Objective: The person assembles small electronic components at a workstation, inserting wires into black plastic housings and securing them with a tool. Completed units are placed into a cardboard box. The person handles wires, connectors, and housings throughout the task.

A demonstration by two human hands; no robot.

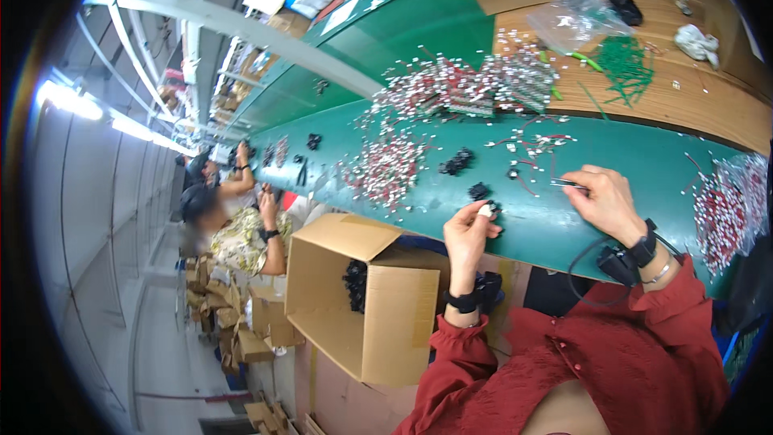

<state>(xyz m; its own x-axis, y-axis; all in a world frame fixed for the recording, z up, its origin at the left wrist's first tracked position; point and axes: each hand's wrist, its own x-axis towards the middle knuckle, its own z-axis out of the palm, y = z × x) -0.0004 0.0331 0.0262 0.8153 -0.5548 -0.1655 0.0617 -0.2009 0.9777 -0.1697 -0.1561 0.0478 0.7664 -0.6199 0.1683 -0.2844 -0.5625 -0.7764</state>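
My left hand (467,235) is closed in a pinch at the near edge of the green bench (535,229). Between its fingertips is a small black part (495,208); a white spot shows at the thumb. To the right, my right hand (605,200) closes on thin metal tweezers (568,184), their tips pointing left. Just beyond my left hand lies a small clump of black parts (479,191), with a larger black clump (457,162) farther off. Loose red wires with white connectors (541,143) are scattered in front of my right hand.
A big heap of red-and-white wire connectors (451,90) covers the far bench, with a smaller pile (386,167) nearer. Green strips (626,68) lie on a wooden board (684,93). An open cardboard box (326,298) stands left of me. A co-worker (241,238) works farther left.
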